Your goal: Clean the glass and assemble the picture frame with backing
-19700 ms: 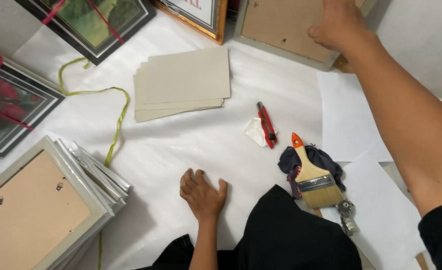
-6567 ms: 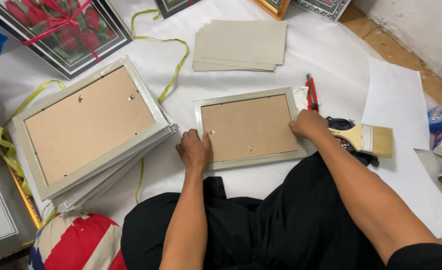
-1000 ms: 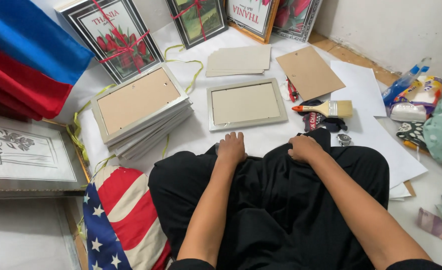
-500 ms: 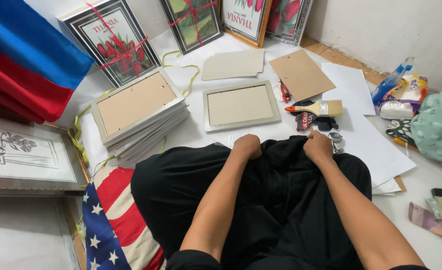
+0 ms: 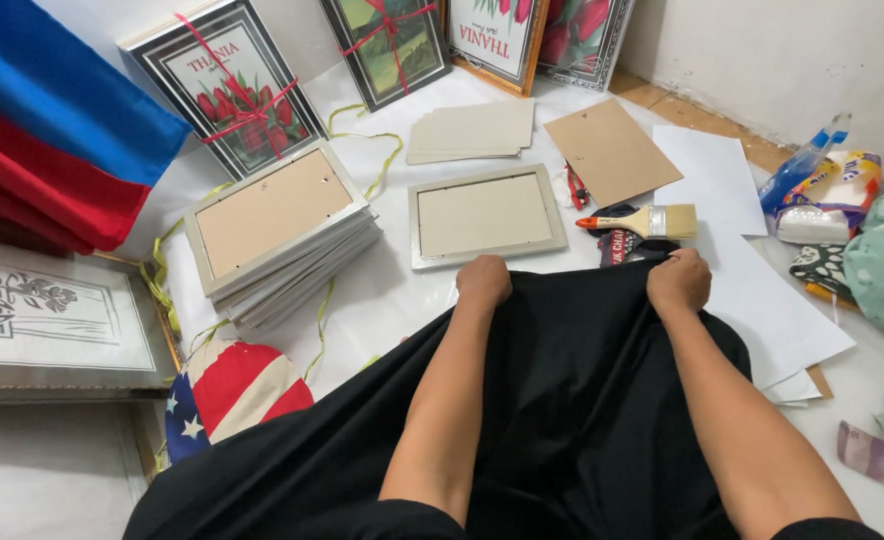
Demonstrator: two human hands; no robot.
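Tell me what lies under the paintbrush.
The paintbrush rests on a dark bundle, partly on white sheets. The black garment, gripped by the left hand and right hand, covers the bundle's lower part.

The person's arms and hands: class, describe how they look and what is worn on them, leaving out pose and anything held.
Both arms are bare from above the elbow down. The left hand and right hand wear no gloves, and no watch, bracelet or ring shows. A black sleeve edge appears at the top of the right arm, matching the black garment over the lap.
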